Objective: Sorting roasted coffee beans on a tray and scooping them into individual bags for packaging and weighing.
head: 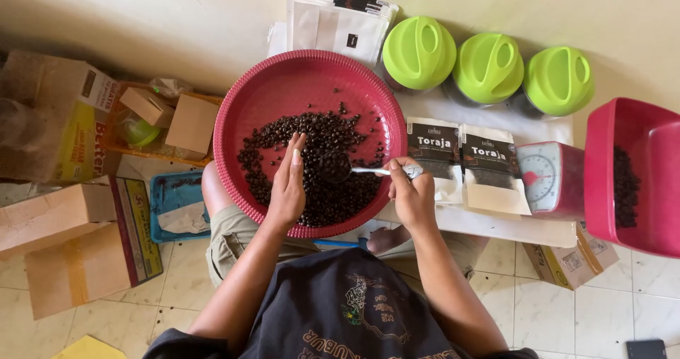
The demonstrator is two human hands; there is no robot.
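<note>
The right hand [413, 195] is wrapped around the handle of a metal spoon [338, 167], bowl down in the dark coffee beans [322, 162]; the left hand [287, 186] lies flat on the beans, fingers straight and close together, holding nothing; all of it sits in a big red basin [283, 83], with two labelled pouches [460, 162] just right of it and a small red scale [551, 178] beyond those.

Beans [333, 189] lie in a basin [283, 83] at frame centre; two pouches [464, 164] and a scale [549, 178] sit to its right, three jars [489, 69] above them, boxes [64, 210] at far left.
</note>
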